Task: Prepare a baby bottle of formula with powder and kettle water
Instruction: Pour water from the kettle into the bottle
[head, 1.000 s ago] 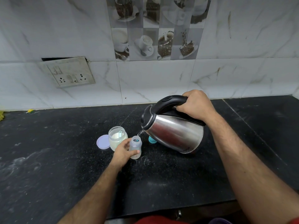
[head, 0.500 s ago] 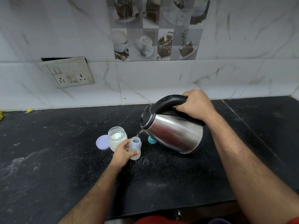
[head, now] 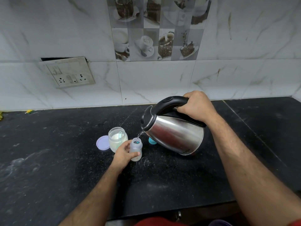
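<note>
A small clear baby bottle stands upright on the black counter, open at the top. My left hand wraps around its lower part. A steel kettle with a black lid and handle is tilted to the left above it, my right hand gripping the handle. A thin stream of water runs from the spout into the bottle mouth. Just left of the bottle is an open glass jar of white powder with a small scoop inside.
A lilac jar lid lies flat left of the jar. A teal cap sits partly hidden behind the kettle's spout. Spilled powder dusts the counter. A wall socket plate hangs on the tiled wall at the back left. The counter's front edge is near my body.
Almost nothing moved; the kettle stays tilted and keeps pouring into the bottle, and both hands hold their grips.
</note>
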A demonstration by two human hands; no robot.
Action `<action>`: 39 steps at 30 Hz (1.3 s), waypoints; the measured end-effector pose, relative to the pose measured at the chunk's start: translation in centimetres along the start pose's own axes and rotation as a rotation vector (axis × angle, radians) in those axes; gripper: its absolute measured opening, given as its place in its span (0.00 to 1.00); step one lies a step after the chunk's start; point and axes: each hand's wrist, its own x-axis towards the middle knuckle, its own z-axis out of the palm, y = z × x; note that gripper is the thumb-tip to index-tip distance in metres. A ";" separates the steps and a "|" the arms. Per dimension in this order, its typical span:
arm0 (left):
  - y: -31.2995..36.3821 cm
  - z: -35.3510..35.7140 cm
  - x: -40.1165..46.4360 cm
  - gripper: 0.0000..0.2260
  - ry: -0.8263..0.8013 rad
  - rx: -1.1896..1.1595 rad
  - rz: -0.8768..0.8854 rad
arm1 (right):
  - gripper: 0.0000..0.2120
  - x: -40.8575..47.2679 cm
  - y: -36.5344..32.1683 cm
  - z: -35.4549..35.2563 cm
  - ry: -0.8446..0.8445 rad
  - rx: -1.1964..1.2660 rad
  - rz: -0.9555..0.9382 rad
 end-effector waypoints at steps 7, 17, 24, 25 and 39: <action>0.1 0.1 -0.2 0.25 0.002 -0.004 0.003 | 0.12 -0.2 -0.1 -0.1 -0.009 -0.004 -0.001; -0.2 0.2 0.1 0.26 0.007 -0.003 -0.003 | 0.11 -0.2 -0.1 -0.1 -0.007 0.004 0.002; -0.3 0.1 0.3 0.26 0.007 -0.002 -0.002 | 0.09 -0.2 -0.2 -0.1 -0.007 -0.001 0.005; -0.4 0.1 0.3 0.26 0.007 -0.001 -0.003 | 0.09 -0.2 -0.2 -0.1 -0.005 -0.003 0.003; -0.2 0.3 0.2 0.26 0.005 -0.008 0.002 | 0.08 -0.1 -0.3 -0.1 -0.004 -0.012 -0.003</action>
